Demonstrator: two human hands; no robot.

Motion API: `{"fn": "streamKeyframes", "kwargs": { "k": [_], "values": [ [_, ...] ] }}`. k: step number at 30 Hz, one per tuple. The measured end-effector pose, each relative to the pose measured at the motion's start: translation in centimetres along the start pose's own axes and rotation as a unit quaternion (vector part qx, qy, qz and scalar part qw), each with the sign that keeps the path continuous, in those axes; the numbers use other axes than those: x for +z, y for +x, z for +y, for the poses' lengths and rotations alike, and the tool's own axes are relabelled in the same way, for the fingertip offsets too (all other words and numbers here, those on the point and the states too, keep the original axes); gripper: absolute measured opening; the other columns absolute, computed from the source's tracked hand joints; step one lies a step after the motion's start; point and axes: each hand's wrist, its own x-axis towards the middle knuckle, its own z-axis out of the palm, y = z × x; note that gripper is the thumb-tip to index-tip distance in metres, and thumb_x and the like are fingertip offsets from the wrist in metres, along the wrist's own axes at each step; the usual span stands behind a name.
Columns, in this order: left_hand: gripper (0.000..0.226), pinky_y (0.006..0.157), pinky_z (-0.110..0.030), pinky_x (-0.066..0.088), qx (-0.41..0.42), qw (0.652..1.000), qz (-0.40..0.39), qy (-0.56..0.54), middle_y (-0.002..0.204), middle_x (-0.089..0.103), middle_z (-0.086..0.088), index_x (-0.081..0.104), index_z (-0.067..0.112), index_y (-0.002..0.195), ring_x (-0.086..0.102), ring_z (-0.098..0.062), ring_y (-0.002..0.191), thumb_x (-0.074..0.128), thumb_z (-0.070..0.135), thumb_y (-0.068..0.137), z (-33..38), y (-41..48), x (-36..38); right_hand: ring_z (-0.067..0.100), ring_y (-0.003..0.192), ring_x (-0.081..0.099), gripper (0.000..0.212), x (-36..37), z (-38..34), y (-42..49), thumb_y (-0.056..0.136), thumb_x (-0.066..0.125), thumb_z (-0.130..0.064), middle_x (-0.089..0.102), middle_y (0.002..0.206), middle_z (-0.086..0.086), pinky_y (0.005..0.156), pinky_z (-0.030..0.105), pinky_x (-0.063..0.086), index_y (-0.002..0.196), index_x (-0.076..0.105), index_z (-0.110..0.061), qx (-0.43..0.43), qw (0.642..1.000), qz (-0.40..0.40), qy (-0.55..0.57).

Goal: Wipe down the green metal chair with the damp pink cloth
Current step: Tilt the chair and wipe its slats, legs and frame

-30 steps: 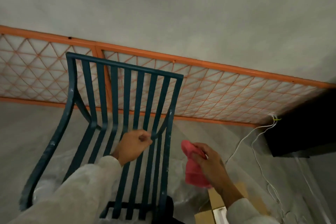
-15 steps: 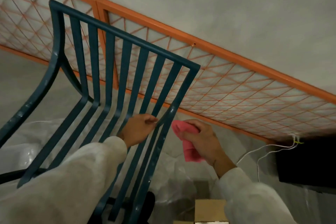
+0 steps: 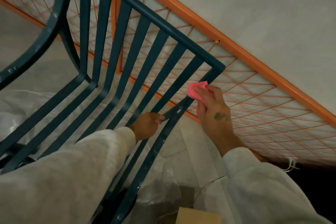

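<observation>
The dark green metal chair (image 3: 138, 42) with its slatted back fills the left and middle of the view, tilted. My left hand (image 3: 148, 126) grips a curved bar of the chair frame near the right side rail. My right hand (image 3: 213, 111) holds the pink cloth (image 3: 196, 90) bunched in its fingers and presses it against the right upright of the chair back, just below the top corner. Most of the cloth is hidden under my fingers.
An orange metal frame with diamond mesh (image 3: 254, 100) runs diagonally behind the chair against a grey wall. Clear plastic sheeting (image 3: 163, 183) covers the floor below. A cardboard box (image 3: 198, 215) sits at the bottom edge. White cords (image 3: 291, 165) hang at the right.
My right hand has carried the pink cloth up from beside the chair onto the right upright near the top corner. The view has swung closer to the chair. My left hand keeps its grip.
</observation>
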Motion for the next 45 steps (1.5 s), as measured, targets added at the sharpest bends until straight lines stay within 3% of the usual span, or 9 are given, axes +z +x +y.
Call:
{"fn": "streamKeyframes", "kwargs": {
  "k": [5,12,17,22,27,31,35,40,45],
  "values": [
    [0.044,0.09,-0.019,0.045,0.009,0.998,-0.056,0.02,0.127,0.063,-0.005,0.06,0.014,0.131,0.059,-0.019,0.113,0.05,-0.003,0.092,-0.2,0.6,0.0,0.03,0.087,0.065,0.048,3.8,1.5,-2.4,0.094,0.058,-0.007,0.055,0.128,0.01,0.078,0.041,0.06,0.135,0.05,-0.029,0.01,0.999,-0.049,-0.016],
    [0.047,0.094,-0.032,0.05,-0.024,0.997,-0.064,-0.048,0.119,0.064,-0.002,0.063,0.017,0.125,0.062,-0.02,0.104,0.044,-0.008,0.091,0.0,0.4,0.5,0.031,0.095,0.062,0.051,4.9,0.7,-4.1,0.091,0.058,-0.001,0.05,0.135,0.009,0.087,0.039,0.057,0.138,0.053,-0.022,-0.017,0.986,-0.162,-0.042],
    [0.038,0.094,-0.033,0.05,-0.041,0.993,-0.067,-0.091,0.124,0.062,-0.003,0.064,0.021,0.121,0.062,-0.023,0.11,0.046,-0.002,0.095,-0.3,0.3,0.4,0.03,0.085,0.063,0.046,3.9,1.3,-0.9,0.094,0.058,-0.008,0.049,0.129,0.014,0.075,0.042,0.06,0.136,0.053,-0.023,0.039,0.991,-0.091,-0.09],
    [0.045,0.092,-0.034,0.053,-0.039,0.992,-0.055,-0.102,0.119,0.064,-0.001,0.064,0.024,0.123,0.063,-0.018,0.102,0.044,-0.003,0.093,-0.7,0.1,0.9,-0.009,0.092,0.056,0.031,5.5,0.2,-4.2,0.098,0.051,-0.024,0.052,0.113,-0.018,0.087,0.005,0.043,0.129,0.055,-0.029,0.055,0.978,-0.199,-0.023],
    [0.041,0.095,-0.039,0.053,-0.046,0.993,-0.046,-0.103,0.122,0.065,-0.005,0.067,0.02,0.119,0.064,-0.023,0.107,0.046,-0.004,0.093,-1.0,-0.6,0.9,-0.009,0.081,0.055,0.031,5.1,0.0,-3.7,0.096,0.054,-0.03,0.052,0.101,-0.021,0.078,0.002,0.044,0.127,0.057,-0.031,0.046,0.968,-0.247,-0.02],
    [0.031,0.095,-0.034,0.05,-0.049,0.99,-0.058,-0.12,0.13,0.061,-0.007,0.064,0.016,0.122,0.061,-0.028,0.117,0.045,0.006,0.099,-1.5,-1.3,0.7,0.015,0.105,0.057,0.047,3.7,1.3,-1.4,0.097,0.054,-0.018,0.045,0.133,-0.004,0.096,0.034,0.052,0.14,0.044,-0.033,0.059,0.977,-0.183,-0.089],
    [0.039,0.1,-0.038,0.05,-0.049,0.991,-0.065,-0.106,0.132,0.061,-0.008,0.064,0.019,0.123,0.062,-0.027,0.115,0.042,0.0,0.096,-1.7,-1.7,0.8,0.0,0.085,0.061,0.029,5.7,-0.3,-4.6,0.096,0.055,-0.036,0.059,0.11,-0.011,0.081,0.019,0.054,0.124,0.052,-0.034,0.018,0.973,-0.205,-0.107],
    [0.042,0.103,-0.044,0.048,-0.049,0.993,-0.07,-0.087,0.13,0.063,-0.005,0.067,0.022,0.119,0.062,-0.025,0.114,0.041,0.001,0.095,-1.8,-2.4,0.7,0.016,0.1,0.058,0.036,6.4,-0.4,-6.4,0.096,0.053,-0.029,0.053,0.126,-0.011,0.087,0.031,0.051,0.129,0.05,-0.044,-0.063,0.952,-0.286,-0.085],
    [0.038,0.103,-0.039,0.046,-0.056,0.989,-0.093,-0.103,0.136,0.058,-0.007,0.059,0.015,0.129,0.059,-0.028,0.122,0.041,0.001,0.098,-2.1,-2.8,0.4,0.025,0.105,0.057,0.067,4.8,-0.2,-3.2,0.09,0.063,-0.009,0.042,0.139,0.002,0.091,0.033,0.051,0.143,0.035,-0.038,0.035,0.951,-0.249,-0.181]
  ]
}}
